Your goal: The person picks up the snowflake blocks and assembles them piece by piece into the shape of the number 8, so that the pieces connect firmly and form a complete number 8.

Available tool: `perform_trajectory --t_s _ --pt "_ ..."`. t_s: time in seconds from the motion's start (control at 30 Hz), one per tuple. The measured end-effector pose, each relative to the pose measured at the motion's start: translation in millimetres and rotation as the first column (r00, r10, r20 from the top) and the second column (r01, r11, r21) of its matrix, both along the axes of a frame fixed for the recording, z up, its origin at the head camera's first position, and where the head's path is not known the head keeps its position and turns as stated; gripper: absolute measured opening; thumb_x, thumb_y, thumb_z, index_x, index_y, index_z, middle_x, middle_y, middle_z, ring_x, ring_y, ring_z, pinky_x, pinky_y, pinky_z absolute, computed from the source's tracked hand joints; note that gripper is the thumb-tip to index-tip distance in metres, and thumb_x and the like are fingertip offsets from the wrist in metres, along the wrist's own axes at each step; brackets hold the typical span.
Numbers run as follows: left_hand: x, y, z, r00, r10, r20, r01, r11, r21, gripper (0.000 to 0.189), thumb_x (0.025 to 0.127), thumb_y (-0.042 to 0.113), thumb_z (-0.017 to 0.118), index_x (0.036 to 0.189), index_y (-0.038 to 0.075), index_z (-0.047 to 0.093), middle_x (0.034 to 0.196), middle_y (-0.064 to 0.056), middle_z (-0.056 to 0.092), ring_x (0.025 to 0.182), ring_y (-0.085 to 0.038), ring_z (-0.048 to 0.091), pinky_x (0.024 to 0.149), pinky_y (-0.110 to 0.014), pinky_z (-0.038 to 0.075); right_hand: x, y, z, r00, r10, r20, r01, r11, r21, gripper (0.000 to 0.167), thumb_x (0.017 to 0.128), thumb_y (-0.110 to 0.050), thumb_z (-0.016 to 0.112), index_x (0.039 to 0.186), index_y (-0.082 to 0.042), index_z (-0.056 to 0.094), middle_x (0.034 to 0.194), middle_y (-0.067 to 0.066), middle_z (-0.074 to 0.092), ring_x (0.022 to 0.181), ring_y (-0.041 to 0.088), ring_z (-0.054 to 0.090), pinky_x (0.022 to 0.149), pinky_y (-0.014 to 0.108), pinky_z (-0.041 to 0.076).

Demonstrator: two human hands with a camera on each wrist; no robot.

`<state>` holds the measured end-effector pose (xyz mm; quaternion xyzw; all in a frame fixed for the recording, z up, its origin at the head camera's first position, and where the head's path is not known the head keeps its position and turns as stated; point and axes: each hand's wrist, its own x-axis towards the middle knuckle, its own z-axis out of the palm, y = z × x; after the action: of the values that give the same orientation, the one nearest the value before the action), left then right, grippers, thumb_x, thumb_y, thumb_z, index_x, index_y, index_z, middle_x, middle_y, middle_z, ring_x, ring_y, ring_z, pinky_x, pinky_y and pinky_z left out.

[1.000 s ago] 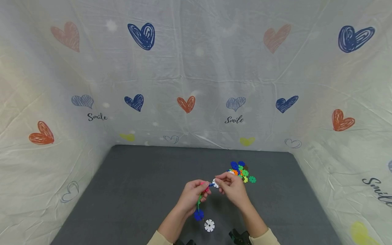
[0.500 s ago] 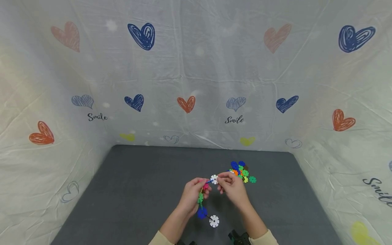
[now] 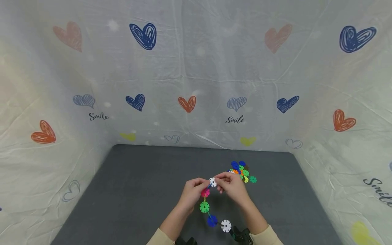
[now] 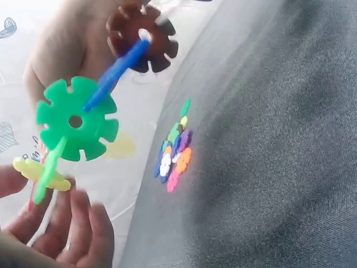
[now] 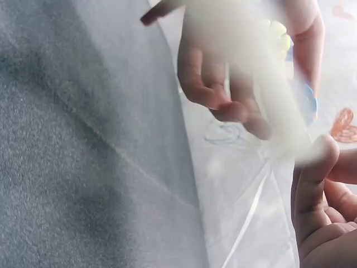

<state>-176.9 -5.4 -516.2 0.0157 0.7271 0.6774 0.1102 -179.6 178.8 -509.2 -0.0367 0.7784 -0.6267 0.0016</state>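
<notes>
Pinching the white notched disc between thumb and fingers, my right hand faces my left hand, which pinches the chain of notched discs near its upper end; with the rest trailing below that grip, I judge a sideways twist could pop a slot loose

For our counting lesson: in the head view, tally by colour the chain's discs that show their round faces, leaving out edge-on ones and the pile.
White discs: 2
Pink disc: 1
Green disc: 1
Blue disc: 1
Total: 5
</notes>
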Motion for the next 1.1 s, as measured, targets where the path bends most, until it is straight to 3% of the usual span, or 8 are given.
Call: perform_trajectory --t_s 0.17,0.27,0.43,0.6,0.73,0.9,1.03,1.1 --pt "-0.9 -0.6 1.0 0.999 0.021 -0.036 -0.023 0.999 -0.033 0.029 0.093 0.032 0.072 0.097 0.004 0.077 0.091 -0.006 0.07 0.079 -0.014 0.058 0.065 -0.026 0.05 -0.3 2 2.6 0.995 0.099 0.002 -0.099 0.995 0.003 0.021 0.096 -0.014 0.069 0.105 0.006 0.071 0.082 0.026 0.069 0.061 0.018 0.066 0.059 0.029 0.058" --pt "-1.5 -1.4 1.9 0.998 0.057 -0.016 -0.057 0.998 -0.02 0.029 0.093 0.032 0.073 0.097 0.003 0.077 0.091 -0.006 0.069 0.079 -0.014 0.058 0.066 -0.027 0.05 -1.6 10 3.3 0.994 0.102 0.03 -0.103 0.994 0.021 0.027 0.097 -0.02 0.069 0.11 0.004 0.071 0.092 0.028 0.07 0.072 0.027 0.07 0.062 0.032 0.059" --pt "-3.3 -5.9 1.2 0.994 0.091 0.064 -0.096 0.992 0.08 0.031 0.095 0.029 0.071 0.1 -0.001 0.074 0.088 -0.005 0.069 0.073 -0.013 0.063 0.067 -0.03 0.055 -6.8 36 0.6 0.997 -0.048 0.061 0.041 0.993 0.111 0.03 0.096 -0.025 0.071 0.114 -0.001 0.072 0.101 0.018 0.074 0.078 0.026 0.069 0.065 0.035 0.059" --pt "-5.6 -10.4 -2.2 0.99 0.085 0.11 -0.104 0.977 0.187 0.03 0.098 0.023 0.066 0.101 -0.007 0.069 0.079 -0.005 0.071 0.059 -0.013 0.066 0.064 -0.034 0.06 -16.5 66 -15.4 0.98 -0.186 0.074 0.17 0.97 0.176 0.032 0.097 -0.023 0.069 0.118 0.002 0.07 0.103 0.021 0.073 0.076 0.026 0.067 0.064 0.034 0.057" --pt "-6.4 -11.1 -3.2 0.99 0.08 0.115 -0.103 0.973 0.205 0.03 0.099 0.023 0.066 0.101 -0.007 0.068 0.08 -0.005 0.071 0.058 -0.01 0.064 0.064 -0.033 0.06 -24.2 91 -34.4 0.957 -0.28 0.074 0.252 0.93 0.266 0.03 0.098 -0.022 0.068 0.119 0.0 0.07 0.106 0.019 0.073 0.086 0.028 0.068 0.064 0.03 0.055" --pt "-6.1 -10.7 -3.7 0.989 0.086 0.119 -0.112 0.967 0.228 0.031 0.098 0.021 0.066 0.104 -0.01 0.067 0.081 -0.007 0.071 0.057 -0.008 0.063 0.06 -0.03 0.059 -29.4 116 -53.5 0.929 -0.37 0.013 0.332 0.848 0.413 0.031 0.098 -0.021 0.068 0.121 -0.001 0.069 0.114 0.02 0.071 0.098 0.034 0.067 0.069 0.036 0.055" --pt "-5.7 -10.8 -4.1 0.989 0.087 0.118 -0.113 0.966 0.234 0.031 0.099 0.02 0.065 0.106 -0.01 0.066 0.08 -0.007 0.071 0.056 -0.008 0.062 0.06 -0.029 0.059 -29.7 130 -63.7 0.914 -0.405 0.0 0.344 0.776 0.529 0.04 0.097 -0.02 0.068 0.13 0.001 0.063 0.126 0.027 0.065 0.115 0.046 0.058 0.091 0.056 0.05" --pt "-5.5 -10.9 -4.0 0.99 0.084 0.114 -0.108 0.968 0.227 0.031 0.099 0.021 0.064 0.105 -0.01 0.067 0.08 -0.006 0.071 0.056 -0.008 0.062 0.06 -0.03 0.059 -29.1 133 -66.7 0.913 -0.409 0.019 0.329 0.76 0.561 0.044 0.097 -0.018 0.067 0.135 0.003 0.06 0.132 0.031 0.06 0.125 0.051 0.051 0.101 0.063 0.043"
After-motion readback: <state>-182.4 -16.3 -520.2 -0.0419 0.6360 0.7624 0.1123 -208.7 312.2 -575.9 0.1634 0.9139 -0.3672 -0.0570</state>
